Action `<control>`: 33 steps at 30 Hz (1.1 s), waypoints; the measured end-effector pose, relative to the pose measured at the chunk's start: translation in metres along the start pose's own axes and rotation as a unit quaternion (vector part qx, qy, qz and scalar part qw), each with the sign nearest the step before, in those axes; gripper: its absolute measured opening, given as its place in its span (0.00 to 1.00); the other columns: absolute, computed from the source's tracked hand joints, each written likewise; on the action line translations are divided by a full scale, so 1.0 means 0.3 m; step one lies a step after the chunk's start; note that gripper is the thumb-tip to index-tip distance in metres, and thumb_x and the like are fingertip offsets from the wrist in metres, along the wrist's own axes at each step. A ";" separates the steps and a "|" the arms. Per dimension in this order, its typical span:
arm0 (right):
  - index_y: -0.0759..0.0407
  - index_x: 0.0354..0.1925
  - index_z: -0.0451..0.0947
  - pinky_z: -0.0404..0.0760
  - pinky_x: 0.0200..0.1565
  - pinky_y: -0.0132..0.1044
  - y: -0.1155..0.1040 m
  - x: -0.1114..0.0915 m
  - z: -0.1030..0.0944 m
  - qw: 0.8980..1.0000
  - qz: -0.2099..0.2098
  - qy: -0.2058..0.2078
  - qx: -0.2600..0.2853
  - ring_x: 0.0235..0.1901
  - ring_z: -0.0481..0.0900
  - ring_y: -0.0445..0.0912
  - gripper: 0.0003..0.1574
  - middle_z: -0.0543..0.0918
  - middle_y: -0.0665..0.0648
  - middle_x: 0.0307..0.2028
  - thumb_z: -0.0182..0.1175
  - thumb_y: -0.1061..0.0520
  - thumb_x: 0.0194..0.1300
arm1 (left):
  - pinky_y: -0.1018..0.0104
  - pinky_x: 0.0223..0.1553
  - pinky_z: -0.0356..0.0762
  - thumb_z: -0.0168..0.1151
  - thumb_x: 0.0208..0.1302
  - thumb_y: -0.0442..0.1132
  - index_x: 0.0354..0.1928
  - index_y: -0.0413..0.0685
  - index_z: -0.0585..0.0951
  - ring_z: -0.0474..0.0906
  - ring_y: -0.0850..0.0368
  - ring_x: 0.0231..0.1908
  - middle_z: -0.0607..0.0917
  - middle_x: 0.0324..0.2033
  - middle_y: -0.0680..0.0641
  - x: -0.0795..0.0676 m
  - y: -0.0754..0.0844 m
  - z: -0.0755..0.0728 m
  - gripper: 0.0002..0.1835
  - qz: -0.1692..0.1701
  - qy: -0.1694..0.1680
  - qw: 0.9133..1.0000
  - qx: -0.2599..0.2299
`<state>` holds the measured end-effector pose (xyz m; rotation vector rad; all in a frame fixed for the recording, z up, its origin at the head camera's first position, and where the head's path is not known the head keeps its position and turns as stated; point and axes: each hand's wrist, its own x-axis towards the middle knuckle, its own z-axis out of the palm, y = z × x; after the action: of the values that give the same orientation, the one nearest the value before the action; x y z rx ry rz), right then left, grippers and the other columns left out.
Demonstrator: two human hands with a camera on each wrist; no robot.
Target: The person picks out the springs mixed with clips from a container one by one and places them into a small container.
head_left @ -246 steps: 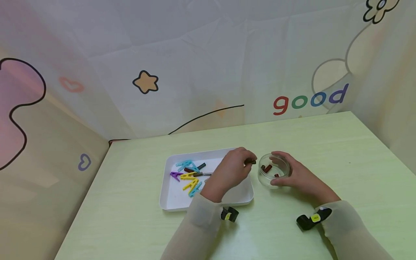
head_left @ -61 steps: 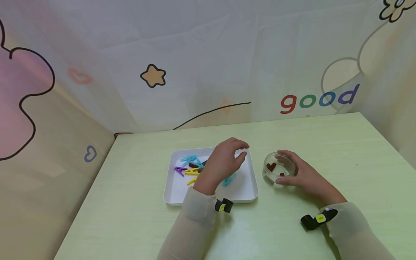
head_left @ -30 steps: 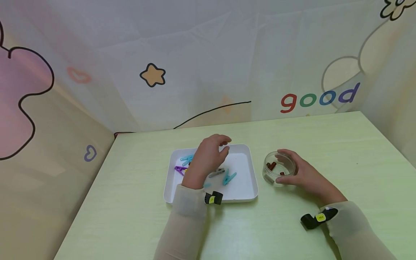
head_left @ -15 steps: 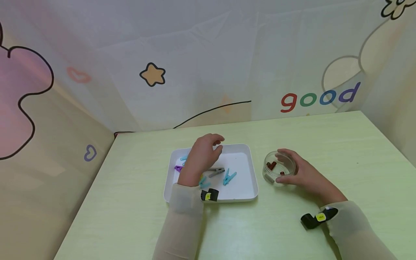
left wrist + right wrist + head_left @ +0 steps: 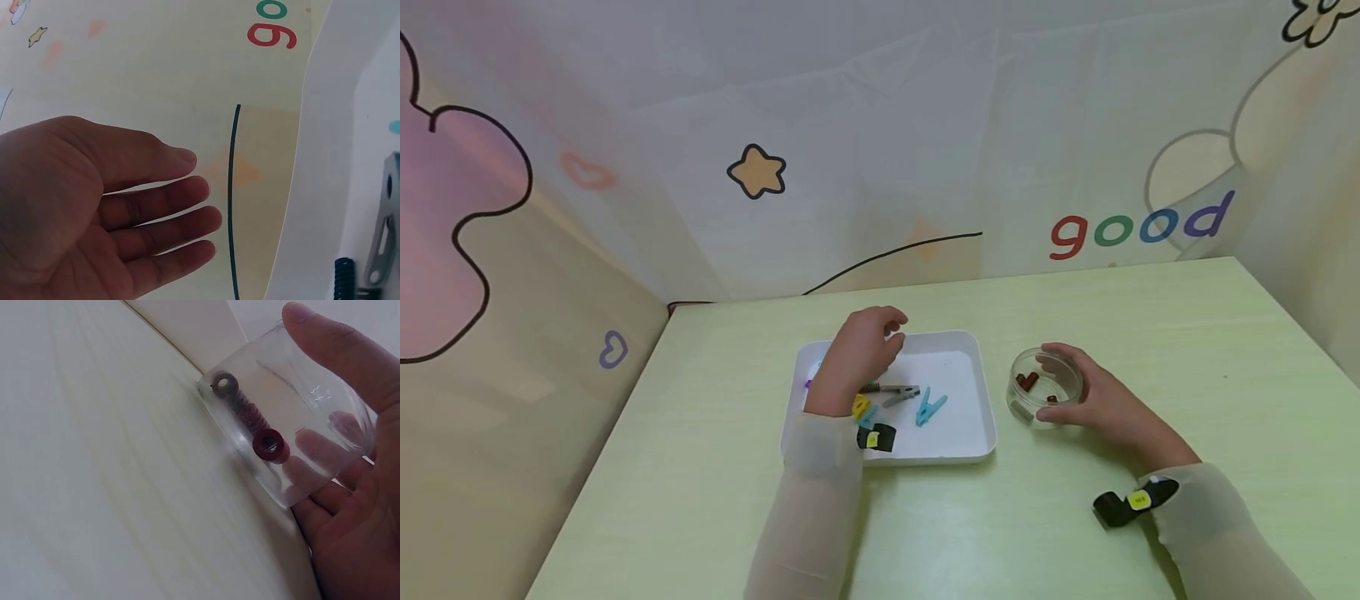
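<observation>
My left hand hovers over the white tray, its fingers relaxed and bent slightly; the left wrist view shows nothing in its grasp. Under and beside it lie clothespins: a grey clothespin, a light blue clothespin and a yellow clothespin. A dark spring lies by the grey one. Other pieces are hidden under the hand and forearm. My right hand grips a clear round jar by its side, thumb and fingers curled around it. Several small springs, including a dark red spring, lie inside.
The jar stands on the pale green table, just right of the tray. Behind the table hangs a printed cloth backdrop. At the tray's left, a bit of a purple clothespin shows past the wrist.
Earlier my left hand held a dark spring near the jar. Since then it has moved left, empty, over the tray. A grey spring now shows in the jar; the right hand keeps its grip.
</observation>
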<state>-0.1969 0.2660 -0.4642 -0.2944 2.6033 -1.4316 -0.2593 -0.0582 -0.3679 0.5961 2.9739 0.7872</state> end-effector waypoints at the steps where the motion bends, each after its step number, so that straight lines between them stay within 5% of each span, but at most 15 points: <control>1: 0.47 0.74 0.48 0.54 0.66 0.68 0.002 0.000 0.000 1.000 0.000 0.001 -0.002 0.71 0.56 0.62 0.62 0.62 0.61 0.72 0.73 0.41 0.51 | 0.58 0.55 0.77 0.55 0.69 0.37 0.55 0.44 0.80 0.78 0.50 0.51 0.84 0.50 0.45 0.004 -0.003 -0.002 0.16 -0.002 -0.003 1.000 0.002; 17: 0.46 0.73 0.48 0.56 0.66 0.68 0.000 -0.002 -0.006 1.000 -0.002 0.003 -0.002 0.70 0.58 0.62 0.61 0.63 0.60 0.71 0.73 0.41 0.51 | 0.57 0.54 0.78 0.56 0.68 0.35 0.55 0.42 0.80 0.78 0.50 0.50 0.83 0.50 0.44 0.036 -0.034 0.001 0.16 -0.024 -0.052 0.998 0.020; 33: 0.46 0.74 0.47 0.54 0.66 0.69 -0.004 0.000 -0.003 1.000 0.006 0.001 -0.008 0.71 0.56 0.62 0.63 0.62 0.61 0.71 0.73 0.40 0.51 | 0.59 0.54 0.78 0.54 0.65 0.32 0.54 0.43 0.82 0.77 0.53 0.46 0.83 0.53 0.46 0.060 -0.078 0.019 0.17 -0.071 -0.133 0.987 0.059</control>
<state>-0.1971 0.2661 -0.4627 -0.2775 2.6144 -1.4091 -0.2838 -0.0676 -0.3825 0.4461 2.7908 0.4807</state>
